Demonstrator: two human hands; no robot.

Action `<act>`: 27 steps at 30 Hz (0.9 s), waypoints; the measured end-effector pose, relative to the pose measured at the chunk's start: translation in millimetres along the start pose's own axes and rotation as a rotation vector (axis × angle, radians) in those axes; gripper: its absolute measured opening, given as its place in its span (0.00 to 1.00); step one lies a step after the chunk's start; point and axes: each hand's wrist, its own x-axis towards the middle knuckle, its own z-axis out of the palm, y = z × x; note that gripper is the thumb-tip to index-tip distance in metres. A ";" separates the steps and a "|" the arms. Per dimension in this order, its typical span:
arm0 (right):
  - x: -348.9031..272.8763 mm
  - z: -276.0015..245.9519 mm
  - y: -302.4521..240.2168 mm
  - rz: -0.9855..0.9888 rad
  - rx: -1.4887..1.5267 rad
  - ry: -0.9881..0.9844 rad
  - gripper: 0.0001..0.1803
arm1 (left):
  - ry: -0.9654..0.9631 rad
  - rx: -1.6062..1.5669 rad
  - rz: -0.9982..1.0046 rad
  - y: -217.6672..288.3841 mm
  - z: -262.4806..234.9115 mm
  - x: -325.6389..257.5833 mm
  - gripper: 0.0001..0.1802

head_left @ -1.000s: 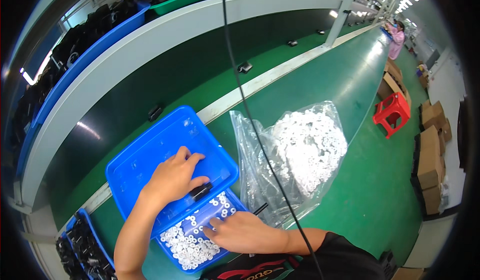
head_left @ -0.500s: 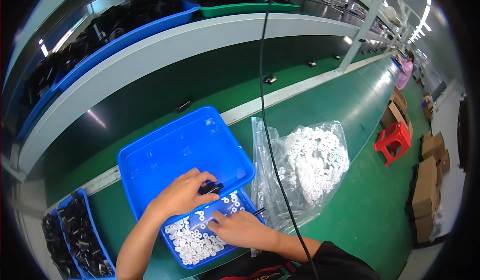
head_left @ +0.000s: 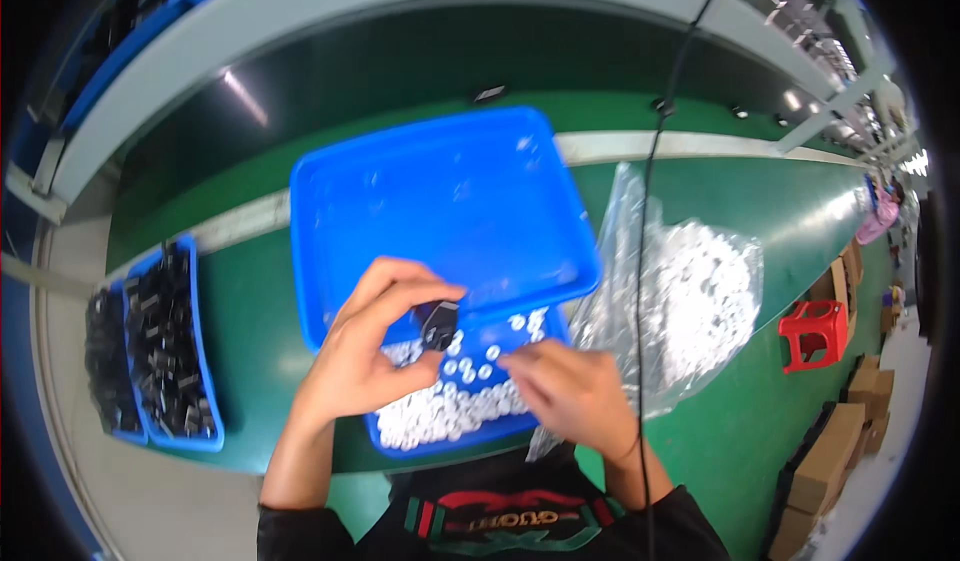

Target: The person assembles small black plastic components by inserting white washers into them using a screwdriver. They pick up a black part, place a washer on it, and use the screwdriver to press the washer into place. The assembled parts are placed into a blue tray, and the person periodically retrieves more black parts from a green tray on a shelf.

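Note:
My left hand (head_left: 370, 346) grips a small black plastic part (head_left: 438, 323) between thumb and fingers, raised over the near edge of the large blue tray (head_left: 445, 211). Just to its right, my right hand (head_left: 570, 386) is closed in a pinch, slightly blurred; what its fingertips hold cannot be made out. Below both hands lies a smaller blue tray (head_left: 470, 431), partly under the large one. White plastic rings (head_left: 430, 421) are heaped along its near side, with several loose ones scattered between my hands.
A clear plastic bag of white rings (head_left: 710, 301) lies to the right. On the left stand blue bins of black parts (head_left: 165, 351). A black cable (head_left: 648, 231) hangs across the view. Further right are a red stool (head_left: 815, 336), cardboard boxes (head_left: 830, 451) and another person (head_left: 880, 211).
The view has turned, shifting the trays rightward in the picture. My left hand has lifted the black part upright. The black rod seen by my right hand no longer shows.

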 end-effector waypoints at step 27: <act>36.1 0.8 -38.0 -0.034 0.401 0.121 0.25 | 0.062 -1.101 0.038 -43.6 42.3 -37.4 0.20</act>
